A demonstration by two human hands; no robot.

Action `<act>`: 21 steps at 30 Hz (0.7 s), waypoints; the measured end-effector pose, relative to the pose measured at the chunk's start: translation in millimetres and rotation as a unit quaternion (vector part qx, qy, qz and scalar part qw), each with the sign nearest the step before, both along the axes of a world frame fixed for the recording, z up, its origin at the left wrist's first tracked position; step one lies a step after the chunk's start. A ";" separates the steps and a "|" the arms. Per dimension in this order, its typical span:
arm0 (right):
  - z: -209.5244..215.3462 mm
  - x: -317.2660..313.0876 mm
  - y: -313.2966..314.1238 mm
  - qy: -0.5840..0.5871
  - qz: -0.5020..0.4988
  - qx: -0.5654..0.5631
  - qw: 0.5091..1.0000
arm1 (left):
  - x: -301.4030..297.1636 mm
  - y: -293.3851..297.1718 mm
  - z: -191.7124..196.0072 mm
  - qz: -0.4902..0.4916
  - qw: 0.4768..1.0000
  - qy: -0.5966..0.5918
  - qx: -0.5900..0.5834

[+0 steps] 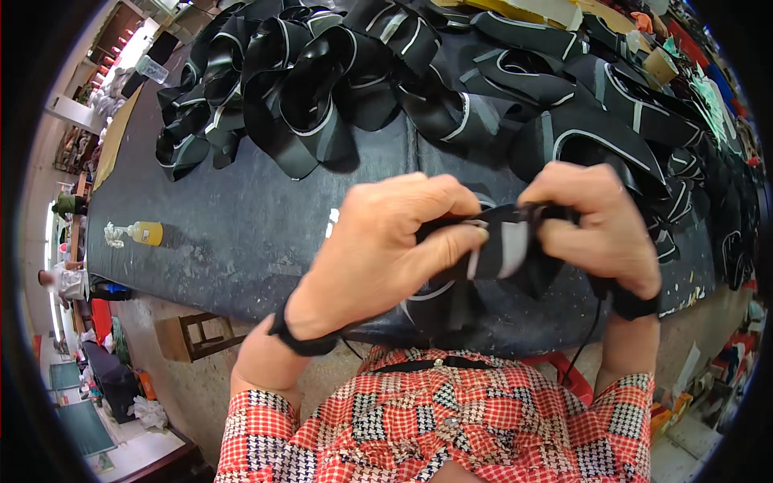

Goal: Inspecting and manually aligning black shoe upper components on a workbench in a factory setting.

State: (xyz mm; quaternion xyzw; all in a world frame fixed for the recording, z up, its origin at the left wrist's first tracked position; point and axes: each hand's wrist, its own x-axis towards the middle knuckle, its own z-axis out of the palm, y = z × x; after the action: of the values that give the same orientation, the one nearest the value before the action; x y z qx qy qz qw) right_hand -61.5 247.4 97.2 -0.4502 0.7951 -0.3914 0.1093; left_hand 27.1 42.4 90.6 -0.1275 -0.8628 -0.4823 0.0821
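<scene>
Between my two hands, above the near part of the dark table [241,241], is a black fabric piece with light grey strips [514,248]. My left hand [386,241] pinches its left part between thumb and fingers. On the other side my right hand [596,225], a little blurred, grips the right part with curled fingers. The piece's lower part hangs down toward the table's near edge. Beyond my hands lies a large heap of similar black pieces with grey trim [322,88], many of them curved or looped.
A small bottle of yellow liquid [148,233] with white stuff at its mouth lies at the left of the table. Below that edge stands a wooden stool [193,336]. More black pieces [676,209] pile up along the right. Far left, a person in white [68,280] is visible.
</scene>
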 end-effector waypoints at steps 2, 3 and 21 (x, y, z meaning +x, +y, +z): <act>-46.1 2.4 -1.2 0.090 -0.059 0.020 0.994 | -4.3 12.9 -30.0 0.011 0.986 -0.145 0.080; -66.1 4.3 -4.9 0.152 -0.082 0.007 0.985 | -1.1 14.2 -55.3 0.008 0.972 -0.195 0.129; -69.7 44.7 -27.7 0.166 -0.193 -0.153 0.955 | 9.4 20.0 -44.8 -0.101 0.793 -0.266 0.539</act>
State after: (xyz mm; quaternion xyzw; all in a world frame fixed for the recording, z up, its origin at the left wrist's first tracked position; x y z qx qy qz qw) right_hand -16.8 219.7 27.5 -0.3581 0.8043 -0.4417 -0.1725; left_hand 36.4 62.5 45.8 -0.0156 -0.4333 -0.8895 -0.1440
